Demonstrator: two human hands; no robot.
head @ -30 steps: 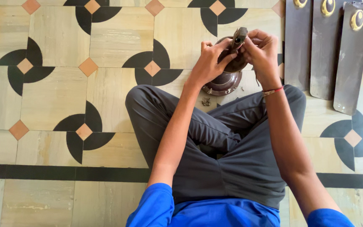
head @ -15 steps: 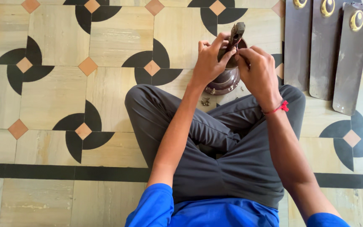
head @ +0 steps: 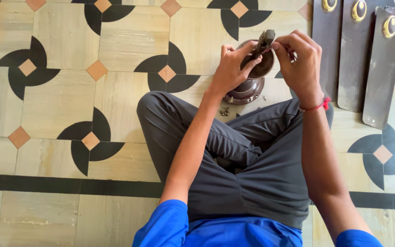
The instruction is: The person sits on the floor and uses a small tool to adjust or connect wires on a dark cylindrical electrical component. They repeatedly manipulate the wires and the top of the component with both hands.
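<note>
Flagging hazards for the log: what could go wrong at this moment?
1. Small screws lie loose on the patterned floor tiles by the knee; they could roll off or get lost.
2. The fan motor housing stands on its narrow end, steadied only by the left hand and right hand at its top shaft; it might tip.

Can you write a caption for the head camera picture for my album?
Sitting cross-legged on a patterned tile floor, left hand and right hand hold a brown fan motor beside three fan blades.
</note>
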